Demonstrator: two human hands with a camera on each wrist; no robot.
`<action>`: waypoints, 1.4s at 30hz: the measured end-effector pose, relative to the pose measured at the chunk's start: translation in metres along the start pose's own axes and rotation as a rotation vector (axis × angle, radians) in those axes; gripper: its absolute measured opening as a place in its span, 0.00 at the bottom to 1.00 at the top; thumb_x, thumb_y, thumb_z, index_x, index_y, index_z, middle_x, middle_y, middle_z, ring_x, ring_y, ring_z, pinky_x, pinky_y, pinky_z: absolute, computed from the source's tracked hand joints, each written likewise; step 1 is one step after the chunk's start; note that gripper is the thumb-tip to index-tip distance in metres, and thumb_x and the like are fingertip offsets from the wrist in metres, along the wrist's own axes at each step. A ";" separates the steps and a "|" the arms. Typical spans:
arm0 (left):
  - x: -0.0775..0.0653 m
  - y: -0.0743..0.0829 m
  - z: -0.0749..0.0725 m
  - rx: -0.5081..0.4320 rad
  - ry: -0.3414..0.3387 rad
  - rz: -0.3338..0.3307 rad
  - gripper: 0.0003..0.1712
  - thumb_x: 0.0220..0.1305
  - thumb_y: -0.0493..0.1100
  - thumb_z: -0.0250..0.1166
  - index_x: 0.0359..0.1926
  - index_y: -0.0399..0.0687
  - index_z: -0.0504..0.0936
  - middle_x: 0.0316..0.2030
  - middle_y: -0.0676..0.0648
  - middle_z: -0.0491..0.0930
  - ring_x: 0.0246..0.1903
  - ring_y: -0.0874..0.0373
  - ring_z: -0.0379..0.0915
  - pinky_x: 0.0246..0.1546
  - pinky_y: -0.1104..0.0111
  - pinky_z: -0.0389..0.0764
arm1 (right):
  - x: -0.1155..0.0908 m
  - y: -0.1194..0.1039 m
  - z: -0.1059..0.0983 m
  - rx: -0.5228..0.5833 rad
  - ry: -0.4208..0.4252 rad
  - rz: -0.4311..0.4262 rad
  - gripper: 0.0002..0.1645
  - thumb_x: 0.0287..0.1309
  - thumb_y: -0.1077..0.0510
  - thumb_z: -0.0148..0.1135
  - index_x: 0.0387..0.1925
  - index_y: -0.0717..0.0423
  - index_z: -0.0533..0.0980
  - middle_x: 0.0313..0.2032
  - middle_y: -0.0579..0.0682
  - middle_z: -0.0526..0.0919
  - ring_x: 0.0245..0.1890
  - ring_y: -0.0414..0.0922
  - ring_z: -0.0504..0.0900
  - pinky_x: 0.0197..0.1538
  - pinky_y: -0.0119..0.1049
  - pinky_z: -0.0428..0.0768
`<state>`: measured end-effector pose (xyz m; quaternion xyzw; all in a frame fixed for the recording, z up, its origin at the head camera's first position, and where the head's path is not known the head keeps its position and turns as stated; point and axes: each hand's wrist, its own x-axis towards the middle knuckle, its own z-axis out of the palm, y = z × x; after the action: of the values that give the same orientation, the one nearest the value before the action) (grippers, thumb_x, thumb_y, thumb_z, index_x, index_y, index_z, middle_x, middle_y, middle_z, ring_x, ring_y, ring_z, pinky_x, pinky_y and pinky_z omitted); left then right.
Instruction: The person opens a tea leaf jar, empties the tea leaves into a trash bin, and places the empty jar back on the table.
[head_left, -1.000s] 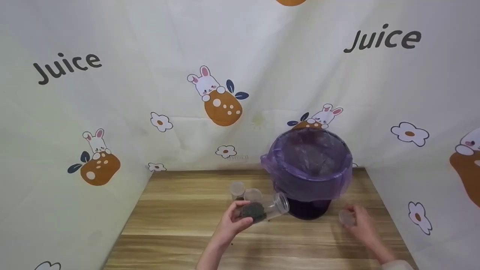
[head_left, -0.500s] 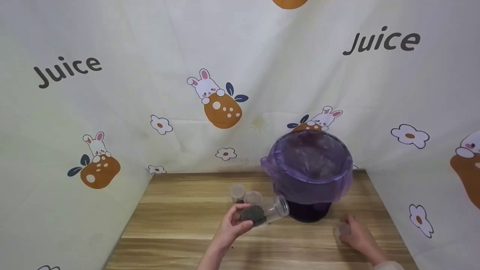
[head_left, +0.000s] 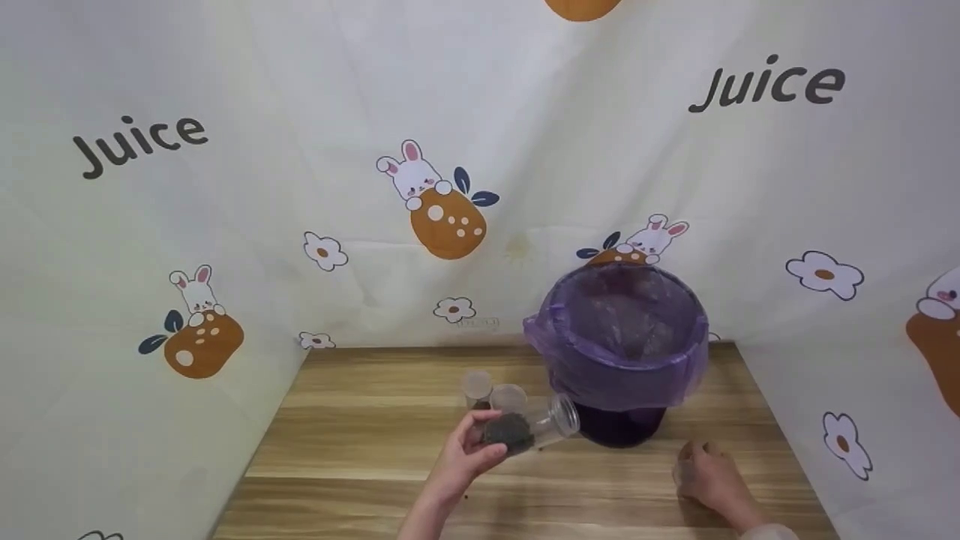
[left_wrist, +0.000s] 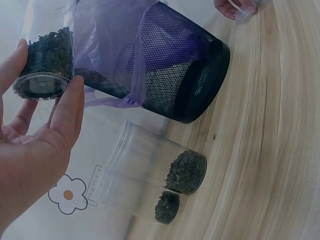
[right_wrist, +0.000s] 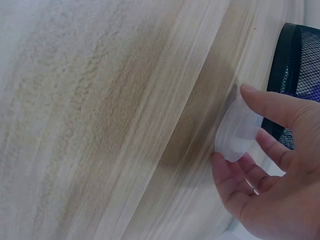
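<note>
My left hand [head_left: 456,466] grips a clear plastic jar [head_left: 546,424] round its base. The jar lies tilted, its uncovered mouth toward the bin; dark dried leaves [left_wrist: 50,52], like tea, are gathered at its bottom end. On the right, just above or at the table, my right hand [head_left: 714,476] pinches a round translucent lid [right_wrist: 236,132] by its edge between thumb and fingers. Behind the left hand two capped clear jars, a larger one [left_wrist: 145,155] and a slimmer one [left_wrist: 125,192], stand upright with some dark leaves in the bottom.
A black mesh bin [left_wrist: 175,65] lined with a purple bag [head_left: 622,382] stands at the back right of the wooden table [head_left: 360,450]. A printed curtain [head_left: 337,150] encloses the back and sides. A few dark specks lie on the wood.
My right hand has moved slightly nearer the front edge and turned, so the lid now shows edge-on in the head view. My left hand and the jar have stayed almost still.
</note>
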<state>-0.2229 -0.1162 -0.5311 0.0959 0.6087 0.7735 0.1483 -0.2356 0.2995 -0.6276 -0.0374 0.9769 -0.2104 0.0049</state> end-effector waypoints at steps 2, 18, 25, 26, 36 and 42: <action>0.000 0.000 0.000 -0.002 0.001 -0.003 0.38 0.62 0.38 0.69 0.67 0.32 0.61 0.65 0.33 0.70 0.57 0.50 0.78 0.56 0.62 0.82 | 0.000 0.000 0.000 -0.003 -0.015 0.009 0.38 0.33 0.59 0.79 0.46 0.68 0.69 0.41 0.71 0.75 0.42 0.67 0.77 0.53 0.62 0.72; -0.002 0.000 0.001 0.023 0.010 0.005 0.37 0.63 0.38 0.68 0.68 0.33 0.62 0.66 0.34 0.70 0.57 0.52 0.77 0.55 0.63 0.83 | 0.008 0.008 -0.029 0.086 0.028 0.047 0.26 0.54 0.58 0.68 0.49 0.71 0.72 0.45 0.71 0.80 0.45 0.67 0.80 0.51 0.61 0.77; -0.001 -0.001 0.001 -0.012 -0.003 0.008 0.38 0.62 0.37 0.69 0.67 0.31 0.60 0.64 0.36 0.73 0.56 0.52 0.78 0.54 0.64 0.83 | 0.025 -0.001 -0.079 0.141 0.142 0.067 0.26 0.66 0.59 0.57 0.58 0.73 0.68 0.53 0.77 0.75 0.51 0.72 0.76 0.52 0.65 0.76; -0.001 0.000 0.001 -0.016 -0.004 0.007 0.38 0.62 0.37 0.69 0.67 0.31 0.60 0.64 0.37 0.73 0.56 0.52 0.78 0.54 0.64 0.83 | 0.028 -0.003 -0.087 0.149 0.160 0.064 0.26 0.67 0.58 0.55 0.59 0.73 0.68 0.54 0.77 0.75 0.52 0.73 0.75 0.53 0.65 0.76; -0.001 0.001 0.001 -0.006 -0.001 0.008 0.38 0.62 0.38 0.69 0.67 0.33 0.60 0.65 0.36 0.72 0.56 0.51 0.78 0.55 0.62 0.83 | 0.051 -0.040 -0.159 0.328 0.460 -0.066 0.26 0.74 0.59 0.46 0.65 0.73 0.64 0.62 0.75 0.69 0.59 0.70 0.72 0.60 0.66 0.71; -0.001 0.002 0.002 0.012 -0.008 0.023 0.36 0.62 0.37 0.69 0.67 0.33 0.61 0.64 0.36 0.73 0.55 0.53 0.78 0.53 0.64 0.83 | 0.062 -0.064 -0.175 0.366 0.443 -0.179 0.30 0.74 0.54 0.50 0.69 0.69 0.62 0.66 0.73 0.66 0.65 0.68 0.68 0.62 0.66 0.72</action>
<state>-0.2212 -0.1154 -0.5285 0.1070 0.6115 0.7712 0.1411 -0.2975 0.3080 -0.4414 -0.0750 0.8928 -0.3858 -0.2201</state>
